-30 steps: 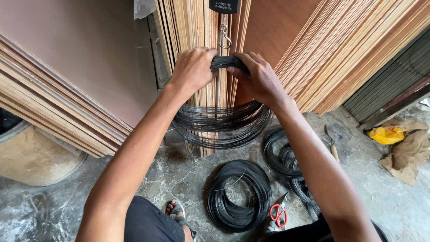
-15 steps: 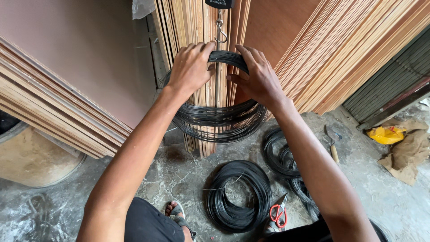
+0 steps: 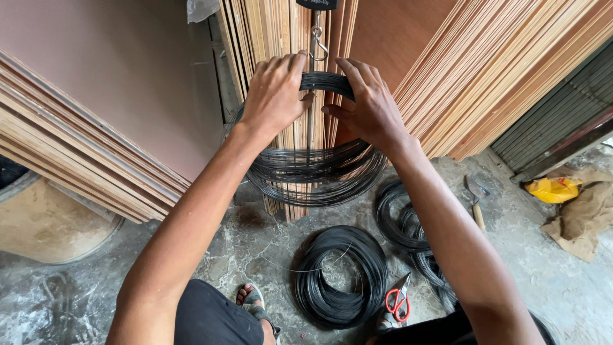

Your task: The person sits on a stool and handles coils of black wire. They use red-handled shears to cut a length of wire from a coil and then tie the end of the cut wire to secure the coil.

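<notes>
A coil of black wire is held up in front of a stack of upright plywood sheets, its top gripped by both hands and its lower loops hanging free above the floor. The left hand is closed over the upper left part of the coil, fingers curled over the strands, and the right hand is clasped on the upper right part, thumb tucked under and fingers wrapped over the bundle. Just above the gap between the hands a metal hook is seen hanging from a dark object at the frame's top edge; whether the wire touches it cannot be told. On the stone floor below, a second wire coil is laid flat, with more wire loops beside it to the right. Red-handled scissors are placed near the flat coil, a trowel farther right, and a yellow bag on brown cloth near the right edge.
</notes>
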